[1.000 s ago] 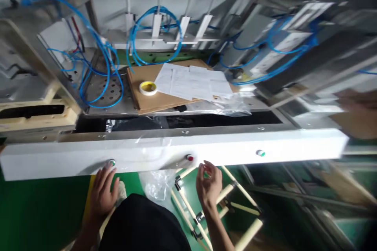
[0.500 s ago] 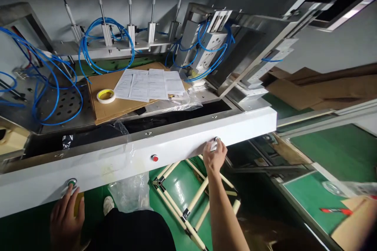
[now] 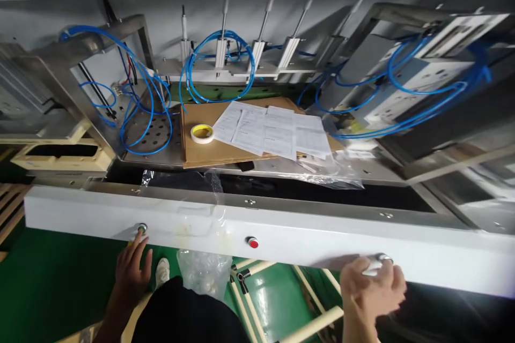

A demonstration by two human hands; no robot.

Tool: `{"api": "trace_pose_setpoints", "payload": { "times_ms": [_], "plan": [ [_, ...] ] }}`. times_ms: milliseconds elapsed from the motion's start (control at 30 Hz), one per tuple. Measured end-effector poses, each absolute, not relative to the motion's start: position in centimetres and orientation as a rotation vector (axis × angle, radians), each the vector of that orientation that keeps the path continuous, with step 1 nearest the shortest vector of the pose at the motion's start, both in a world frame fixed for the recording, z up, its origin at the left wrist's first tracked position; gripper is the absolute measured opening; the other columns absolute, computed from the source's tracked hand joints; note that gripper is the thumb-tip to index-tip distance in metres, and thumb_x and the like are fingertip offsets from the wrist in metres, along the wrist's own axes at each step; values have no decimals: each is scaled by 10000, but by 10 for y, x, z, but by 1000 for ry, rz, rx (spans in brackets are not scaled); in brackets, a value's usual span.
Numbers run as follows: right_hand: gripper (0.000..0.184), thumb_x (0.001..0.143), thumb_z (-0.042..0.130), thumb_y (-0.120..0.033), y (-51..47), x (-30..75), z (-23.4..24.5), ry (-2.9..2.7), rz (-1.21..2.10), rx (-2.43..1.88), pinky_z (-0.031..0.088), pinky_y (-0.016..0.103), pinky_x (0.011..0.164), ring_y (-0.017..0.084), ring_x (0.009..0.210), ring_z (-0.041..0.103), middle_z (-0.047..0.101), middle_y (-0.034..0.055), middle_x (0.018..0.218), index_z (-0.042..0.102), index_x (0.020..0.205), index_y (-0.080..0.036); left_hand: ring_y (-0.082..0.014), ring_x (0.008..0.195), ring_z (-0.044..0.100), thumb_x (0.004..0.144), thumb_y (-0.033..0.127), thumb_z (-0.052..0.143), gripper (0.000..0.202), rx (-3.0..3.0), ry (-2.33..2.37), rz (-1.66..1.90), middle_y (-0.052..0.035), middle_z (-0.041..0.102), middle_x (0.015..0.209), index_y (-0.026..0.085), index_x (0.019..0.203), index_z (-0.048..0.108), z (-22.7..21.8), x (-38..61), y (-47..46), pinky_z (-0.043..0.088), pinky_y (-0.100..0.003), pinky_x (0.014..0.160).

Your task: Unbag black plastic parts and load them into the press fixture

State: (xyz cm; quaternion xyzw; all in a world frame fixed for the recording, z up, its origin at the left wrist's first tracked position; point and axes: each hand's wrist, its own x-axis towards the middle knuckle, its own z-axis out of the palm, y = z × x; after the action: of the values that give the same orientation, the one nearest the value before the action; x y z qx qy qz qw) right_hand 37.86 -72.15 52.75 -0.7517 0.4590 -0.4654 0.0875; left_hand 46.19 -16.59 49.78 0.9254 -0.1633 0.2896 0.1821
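Note:
My left hand (image 3: 132,262) reaches up to the front of a white machine panel (image 3: 201,226), with its fingers stretched out. One fingertip touches a green push button (image 3: 142,228) near the panel's left end. Farther right, my right hand (image 3: 372,289) is at another push button (image 3: 382,257) in a metal ring. Its index finger rests on that button and partly hides it, while the thumb stays apart from the finger. Neither hand holds anything. Between the hands sits a red push button (image 3: 253,243), touched by neither.
Behind the panel, printed sheets (image 3: 277,131) and a tape roll (image 3: 202,133) lie on cardboard (image 3: 193,155). Blue air hoses (image 3: 251,77) loop around metal cylinders (image 3: 288,52). Below, a plastic bag (image 3: 205,273) hangs near a cream pipe frame (image 3: 249,300) on the green floor.
The view has swung left, so the panel appears farther right and shows more of its left end. Both hands stay at the same buttons.

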Motion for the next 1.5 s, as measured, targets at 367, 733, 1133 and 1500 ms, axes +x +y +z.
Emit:
{"api": "trace_pose_setpoints", "payload": {
  "times_ms": [367,733,1133,1500],
  "plan": [
    [281,1055,519,-271,-482,505,601,-187,-1005,-2645,543,460,1028,275,1157,694,769,105,1212,745,1221,-245,-305,1162,672,1040,265,595,215,2396,-418,891,-152,708,1224,200,1239,643,578,519,-170,532,-483,1020],
    [881,907,621,-743,-501,557,595,-40,-278,-2909,300,611,1241,397,1349,594,655,230,1458,545,1539,-133,-347,1419,572,1059,412,495,471,2703,-728,442,-171,625,1507,162,1446,597,572,617,-204,356,-606,1259],
    [1017,880,608,-826,-505,532,603,-278,-360,-2894,219,645,1284,401,1511,447,525,216,1608,448,1617,-144,-336,1422,558,1051,425,515,375,2686,-750,306,-172,632,1491,171,1287,658,575,633,-201,373,-581,1242],
    [1286,731,661,-936,-498,527,581,-366,-347,-2992,240,635,1281,437,1549,392,429,232,1671,323,1685,-142,-284,1258,687,1069,450,495,389,2474,-622,444,-141,718,1366,186,1289,676,574,665,-195,551,-446,1092]
  ]
}}
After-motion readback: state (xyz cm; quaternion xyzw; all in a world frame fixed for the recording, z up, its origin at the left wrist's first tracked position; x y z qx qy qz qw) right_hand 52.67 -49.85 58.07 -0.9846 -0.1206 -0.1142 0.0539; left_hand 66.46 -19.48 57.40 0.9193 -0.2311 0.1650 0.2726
